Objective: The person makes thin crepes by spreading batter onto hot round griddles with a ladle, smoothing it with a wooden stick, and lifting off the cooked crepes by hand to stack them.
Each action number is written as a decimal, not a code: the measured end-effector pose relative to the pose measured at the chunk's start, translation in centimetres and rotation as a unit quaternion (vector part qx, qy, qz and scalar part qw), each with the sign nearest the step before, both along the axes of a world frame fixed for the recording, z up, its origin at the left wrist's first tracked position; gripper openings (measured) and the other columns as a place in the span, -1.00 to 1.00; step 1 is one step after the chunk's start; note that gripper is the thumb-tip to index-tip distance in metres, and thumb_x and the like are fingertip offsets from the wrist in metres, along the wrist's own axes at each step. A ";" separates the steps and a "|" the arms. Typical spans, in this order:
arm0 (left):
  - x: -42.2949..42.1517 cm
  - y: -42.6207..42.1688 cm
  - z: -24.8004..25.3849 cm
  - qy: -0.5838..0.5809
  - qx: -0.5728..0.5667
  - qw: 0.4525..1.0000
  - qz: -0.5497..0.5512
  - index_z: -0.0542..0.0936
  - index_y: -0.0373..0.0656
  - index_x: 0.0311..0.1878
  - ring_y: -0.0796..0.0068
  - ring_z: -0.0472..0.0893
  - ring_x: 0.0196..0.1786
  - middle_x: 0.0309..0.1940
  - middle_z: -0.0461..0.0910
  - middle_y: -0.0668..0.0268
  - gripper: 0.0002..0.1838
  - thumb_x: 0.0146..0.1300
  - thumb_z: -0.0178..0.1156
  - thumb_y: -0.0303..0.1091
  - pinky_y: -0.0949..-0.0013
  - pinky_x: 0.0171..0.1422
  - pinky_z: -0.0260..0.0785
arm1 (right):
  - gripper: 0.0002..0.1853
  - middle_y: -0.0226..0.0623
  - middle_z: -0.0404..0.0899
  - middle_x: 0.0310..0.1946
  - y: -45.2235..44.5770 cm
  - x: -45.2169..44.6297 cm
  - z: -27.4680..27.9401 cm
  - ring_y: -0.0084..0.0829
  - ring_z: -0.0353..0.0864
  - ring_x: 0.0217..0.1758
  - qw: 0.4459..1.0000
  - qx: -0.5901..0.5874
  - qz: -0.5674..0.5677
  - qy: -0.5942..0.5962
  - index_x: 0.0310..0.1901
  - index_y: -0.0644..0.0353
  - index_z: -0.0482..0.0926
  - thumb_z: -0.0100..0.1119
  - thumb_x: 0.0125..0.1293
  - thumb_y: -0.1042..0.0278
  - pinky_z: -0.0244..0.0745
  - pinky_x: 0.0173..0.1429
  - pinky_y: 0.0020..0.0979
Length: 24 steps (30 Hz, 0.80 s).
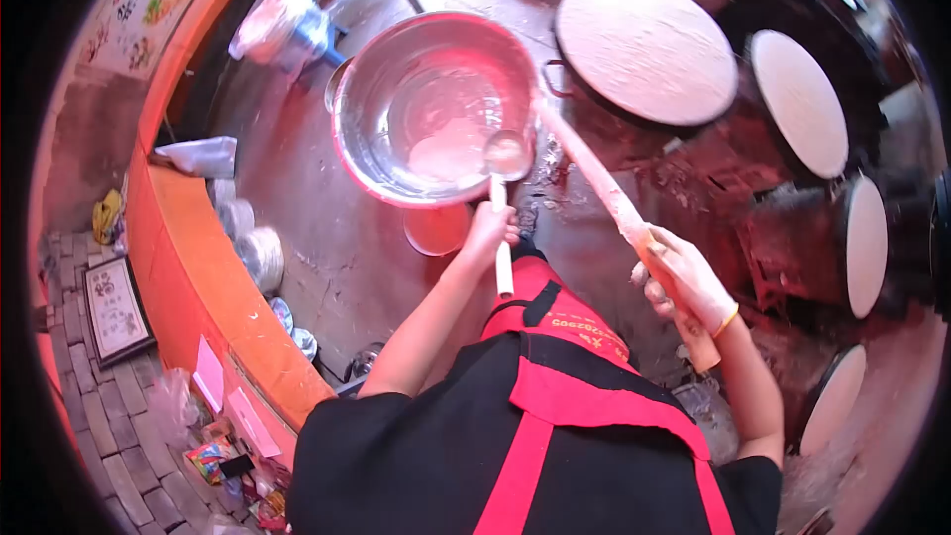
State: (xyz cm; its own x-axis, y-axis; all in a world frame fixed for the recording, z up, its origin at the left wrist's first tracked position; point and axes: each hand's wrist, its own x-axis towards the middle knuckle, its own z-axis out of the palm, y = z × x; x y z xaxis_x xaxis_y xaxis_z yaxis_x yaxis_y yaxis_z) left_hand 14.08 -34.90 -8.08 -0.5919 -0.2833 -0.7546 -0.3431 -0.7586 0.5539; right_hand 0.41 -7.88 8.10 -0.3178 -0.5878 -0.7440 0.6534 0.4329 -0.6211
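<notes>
Here, a person holds a ladle (507,153) over a wide metal basin (369,114), a wooden stick (616,200) angled to its rim.

The left hand's (490,230) fingers clamp the ladle's handle; the right hand's (690,279) grip the stick. Tilting the ladle so near the rim could spill pale batter (441,151); the stick's smeared end could drip onto the floor (327,248). The ladle looks round-bowled and white-handled, its fill unclear.
</notes>
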 end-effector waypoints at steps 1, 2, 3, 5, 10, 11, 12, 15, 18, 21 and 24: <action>0.2 -3.6 -2.2 -0.027 -0.102 0.994 0.011 0.36 -0.19 -0.28 0.65 0.28 -0.71 -0.63 0.30 0.43 -0.98 0.29 -0.02 -0.51 0.58 -0.71 0.15 | -0.53 -0.36 0.48 -0.43 -3.5 -1.7 -0.1 -0.69 0.35 -0.66 0.998 0.018 0.033 -0.045 0.30 0.08 0.25 -0.05 0.44 0.14 0.26 -0.66 -0.63; 0.0 -8.1 -4.6 -0.093 -0.222 0.970 -0.035 0.32 -0.28 -0.15 0.52 0.39 -0.70 -0.58 0.39 0.28 -0.89 0.27 -0.04 -0.52 0.48 -0.69 0.24 | -0.54 -0.38 0.47 -0.44 -7.3 -3.4 -0.8 -0.68 0.35 -0.64 0.995 0.031 0.075 -0.062 0.28 0.07 0.27 -0.04 0.42 0.12 0.28 -0.65 -0.61; -0.2 -12.0 -6.4 -0.161 -0.333 0.925 -0.083 0.28 -0.37 -0.02 0.39 0.49 -0.68 -0.53 0.47 0.12 -0.75 0.26 -0.05 -0.53 0.38 -0.67 0.32 | -0.58 -0.40 0.46 -0.46 -10.2 -5.0 -1.8 -0.68 0.35 -0.65 0.990 0.050 0.106 -0.078 0.26 0.05 0.29 -0.06 0.42 0.14 0.28 -0.65 -0.61; -0.5 -18.8 -8.2 -0.214 -0.425 0.864 -0.163 0.26 -0.41 0.10 0.24 0.63 -0.57 -0.42 0.57 -0.11 -0.62 0.22 -0.05 -0.51 0.24 -0.58 0.44 | -0.64 -0.39 0.47 -0.51 -15.8 -7.9 -3.2 -0.65 0.41 -0.65 0.979 0.086 0.177 -0.055 0.19 0.06 0.36 -0.07 0.42 0.16 0.35 -0.65 -0.54; -3.6 -27.9 -16.1 -0.290 -0.628 0.666 -0.278 0.28 -0.40 0.20 0.10 0.66 -0.47 -0.38 0.61 -0.09 -0.49 0.14 -0.01 -0.50 0.15 -0.44 0.49 | -0.62 -0.25 0.41 -0.62 -27.0 -13.0 -4.7 -0.39 0.44 -0.72 0.829 0.150 0.475 0.253 0.22 0.09 0.32 -0.21 0.45 0.19 0.37 -0.66 -0.31; -4.1 -28.0 -16.2 -0.365 -0.579 0.666 -0.298 0.32 -0.38 0.20 0.07 0.67 -0.43 -0.39 0.62 -0.08 -0.48 0.12 0.00 -0.49 0.14 -0.41 0.50 | -0.60 -0.22 0.39 -0.64 -28.6 -13.6 -4.9 -0.36 0.46 -0.72 0.820 0.148 0.492 0.253 0.27 0.06 0.29 -0.24 0.44 0.24 0.38 -0.65 -0.26; -4.1 -28.0 -15.6 -0.302 -0.535 0.720 -0.323 0.29 -0.34 0.24 0.07 0.65 -0.44 -0.36 0.60 -0.08 -0.47 0.15 -0.05 -0.51 0.14 -0.43 0.48 | -0.59 -0.21 0.39 -0.63 -29.8 -14.1 -4.9 -0.37 0.46 -0.72 0.795 0.129 0.526 0.273 0.28 0.04 0.29 -0.25 0.45 0.24 0.38 -0.66 -0.28; -3.8 -28.0 -13.5 -0.168 -0.417 0.801 -0.395 0.26 -0.27 0.29 0.09 0.63 -0.46 -0.32 0.58 -0.08 -0.47 0.19 -0.14 -0.56 0.14 -0.49 0.45 | -0.59 -0.15 0.43 -0.61 -31.5 -15.1 -3.6 -0.27 0.51 -0.66 0.773 0.131 0.575 0.234 0.30 -0.03 0.30 -0.22 0.45 0.24 0.42 -0.59 -0.26; -2.8 -26.8 -7.2 -0.136 -0.356 0.793 -0.475 0.33 -0.27 0.23 0.00 0.63 -0.39 -0.31 0.58 -0.13 -0.51 0.17 -0.11 -0.55 0.09 -0.40 0.46 | -0.58 -0.06 0.48 -0.56 -29.6 -16.9 -1.5 -0.08 0.56 -0.53 0.728 0.084 0.621 0.277 0.30 -0.07 0.31 -0.18 0.43 0.24 0.47 -0.45 -0.19; -1.2 -26.7 -2.9 -0.147 -0.355 0.759 -0.525 0.32 -0.26 0.26 -0.14 0.63 -0.27 -0.24 0.57 -0.24 -0.49 0.18 -0.05 -0.49 0.01 -0.23 0.47 | -0.56 0.03 0.53 -0.49 -28.6 -17.2 0.9 0.07 0.59 -0.37 0.669 0.064 0.668 0.320 0.29 0.01 0.29 -0.14 0.39 0.29 0.49 -0.31 -0.11; -1.5 -27.7 -7.3 -0.170 -0.501 0.764 -0.370 0.41 -0.33 0.19 0.04 0.67 -0.16 -0.17 0.60 -0.14 -0.58 0.34 -0.12 -0.33 0.13 -0.22 0.53 | -0.53 0.04 0.57 -0.45 -31.1 -16.4 1.0 0.08 0.61 -0.30 0.576 0.102 0.705 0.400 0.27 0.17 0.26 -0.09 0.31 0.38 0.50 -0.30 -0.07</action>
